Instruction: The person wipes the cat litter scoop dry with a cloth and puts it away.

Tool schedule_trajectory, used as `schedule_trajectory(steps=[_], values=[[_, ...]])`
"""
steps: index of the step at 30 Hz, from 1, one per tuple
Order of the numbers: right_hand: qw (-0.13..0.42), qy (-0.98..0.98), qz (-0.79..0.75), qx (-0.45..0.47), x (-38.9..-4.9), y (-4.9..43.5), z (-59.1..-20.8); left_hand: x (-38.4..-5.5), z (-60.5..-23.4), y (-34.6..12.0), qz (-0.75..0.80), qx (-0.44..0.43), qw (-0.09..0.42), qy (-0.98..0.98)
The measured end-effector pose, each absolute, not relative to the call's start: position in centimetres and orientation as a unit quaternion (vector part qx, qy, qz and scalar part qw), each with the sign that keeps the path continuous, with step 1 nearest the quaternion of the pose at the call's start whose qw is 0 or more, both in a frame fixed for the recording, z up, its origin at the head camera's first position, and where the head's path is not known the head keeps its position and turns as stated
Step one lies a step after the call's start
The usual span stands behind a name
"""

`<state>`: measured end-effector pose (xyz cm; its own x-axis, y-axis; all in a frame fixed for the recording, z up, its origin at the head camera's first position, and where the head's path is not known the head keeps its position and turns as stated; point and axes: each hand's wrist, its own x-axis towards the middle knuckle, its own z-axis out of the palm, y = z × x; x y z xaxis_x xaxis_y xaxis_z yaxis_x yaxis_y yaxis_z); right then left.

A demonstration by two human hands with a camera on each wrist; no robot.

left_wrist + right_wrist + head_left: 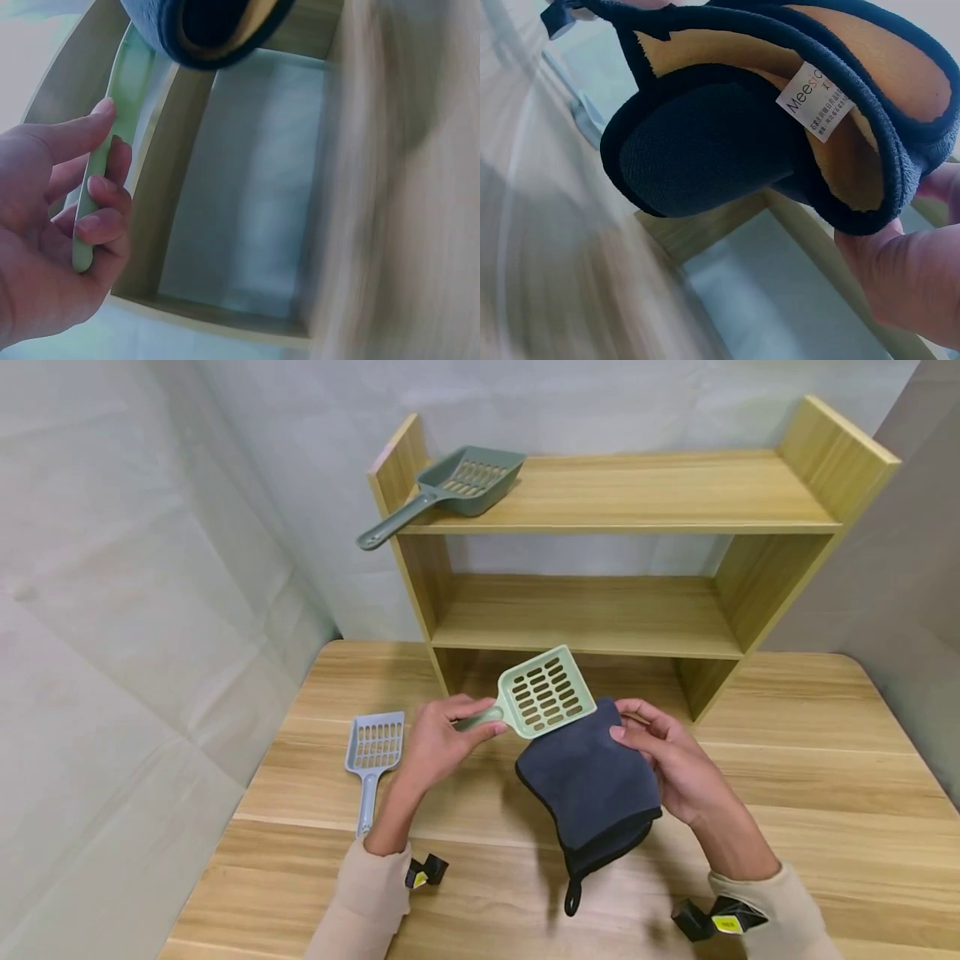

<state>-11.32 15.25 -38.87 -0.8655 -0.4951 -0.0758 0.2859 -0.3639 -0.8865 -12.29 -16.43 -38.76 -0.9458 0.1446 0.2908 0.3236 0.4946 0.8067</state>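
Observation:
In the head view my left hand [435, 743] grips a light green slotted litter scoop [513, 708] by its handle, its blade tilted up to the right. The left wrist view shows the fingers curled round that green handle [129, 82]. My right hand [678, 768] pinches the upper right edge of a dark blue cloth mitt [592, 777] with black trim and a hanging loop. The scoop's blade overlaps the top of the mitt. Seen from the right wrist, the mitt [705, 146] gapes, with orange lining and a white label [815, 101] inside.
A blue-grey litter scoop [368, 789] lies on the wooden table [810, 793] left of my left forearm. Behind stands a wooden shelf unit [592, 610]. On its top board rests a dark green scoop [480, 497], handle jutting past the left front edge.

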Motion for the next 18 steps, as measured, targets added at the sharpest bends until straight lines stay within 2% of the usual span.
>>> schedule_trajectory(steps=[13,18], values=[[0.264,0.501,-0.819,-0.091,-10.9,13.9,-39.5,-12.4,-39.1,-16.6,-0.475,-0.147,0.096,-0.862],[0.25,0.524,-0.811,-0.07,-10.7,13.0,-39.8,-12.3,-39.2,-15.8,-0.483,-0.149,0.095,-0.858]])
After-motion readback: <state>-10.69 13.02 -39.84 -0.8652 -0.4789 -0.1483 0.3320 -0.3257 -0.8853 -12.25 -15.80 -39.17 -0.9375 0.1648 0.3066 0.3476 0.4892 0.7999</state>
